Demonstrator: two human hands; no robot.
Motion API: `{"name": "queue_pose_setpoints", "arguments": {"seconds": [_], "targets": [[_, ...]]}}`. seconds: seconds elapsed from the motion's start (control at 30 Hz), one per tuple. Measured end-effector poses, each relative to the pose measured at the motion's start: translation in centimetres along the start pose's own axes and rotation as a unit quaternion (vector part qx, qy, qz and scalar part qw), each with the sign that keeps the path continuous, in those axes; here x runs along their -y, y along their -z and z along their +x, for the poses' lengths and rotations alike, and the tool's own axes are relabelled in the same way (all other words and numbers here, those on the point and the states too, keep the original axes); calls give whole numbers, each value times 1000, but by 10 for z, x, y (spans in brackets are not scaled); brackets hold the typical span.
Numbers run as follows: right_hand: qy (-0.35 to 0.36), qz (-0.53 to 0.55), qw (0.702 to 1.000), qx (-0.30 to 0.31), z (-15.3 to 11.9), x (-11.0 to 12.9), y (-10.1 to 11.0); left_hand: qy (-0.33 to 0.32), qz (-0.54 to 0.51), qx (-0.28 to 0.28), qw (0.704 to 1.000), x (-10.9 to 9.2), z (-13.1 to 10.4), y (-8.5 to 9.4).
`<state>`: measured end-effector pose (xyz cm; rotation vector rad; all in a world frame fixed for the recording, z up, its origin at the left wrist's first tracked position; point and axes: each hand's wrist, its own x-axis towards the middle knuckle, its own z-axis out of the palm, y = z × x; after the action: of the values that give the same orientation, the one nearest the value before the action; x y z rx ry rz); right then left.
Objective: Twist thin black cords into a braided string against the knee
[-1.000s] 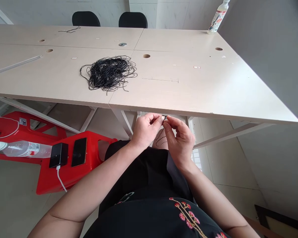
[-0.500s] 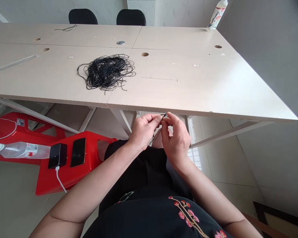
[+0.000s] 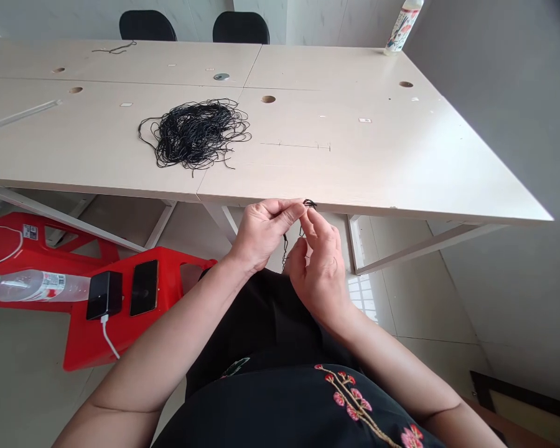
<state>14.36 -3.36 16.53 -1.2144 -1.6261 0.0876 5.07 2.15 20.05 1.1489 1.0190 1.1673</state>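
Just in front of the table's near edge, my left hand (image 3: 266,230) pinches a thin black cord (image 3: 310,203) between thumb and fingertips. Small loops of it stick out past the fingertips, and a knotted or twisted length hangs below between the hands. Close beside it is my right hand (image 3: 321,264), its thumb apart from the fingers, its fingertips at the cord just under the loops. Whether the right fingers grip any strand I cannot make out. On the table lies a tangled heap of black cord (image 3: 193,134).
The pale table (image 3: 378,168) has round cable holes. A bottle (image 3: 404,28) stands at its far right corner. To my left, red stools (image 3: 81,342) carry a plastic bottle (image 3: 37,286), a black power bank (image 3: 105,295) with a white cable, and a phone (image 3: 144,287). Two black chairs (image 3: 241,28) stand behind the table.
Both hands have risen slightly toward the table edge. The right thumb and fingers have spread apart from their pinch, and more black loops show beyond the left fingertips.
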Motion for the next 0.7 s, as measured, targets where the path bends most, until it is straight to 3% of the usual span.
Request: {"name": "queue_pose_setpoints", "arguments": {"seconds": [0.17, 0.33, 0.47, 0.53, 0.7], "targets": [[-59, 61, 995, 45, 6, 1, 19, 23, 8, 5, 1000, -5, 5, 0], [-120, 123, 985, -21, 17, -13, 26, 10, 23, 14, 1000, -2, 2, -3], [-199, 179, 961, 76, 28, -22, 30, -49, 92, 13, 994, -6, -4, -5], [-193, 154, 963, 108, 34, -23, 39, -78, 145, 5, 986, -11, -8, -4], [-100, 37, 990, 88, 52, -20, 63, -143, 279, 11, 950, -16, -15, -3]]}}
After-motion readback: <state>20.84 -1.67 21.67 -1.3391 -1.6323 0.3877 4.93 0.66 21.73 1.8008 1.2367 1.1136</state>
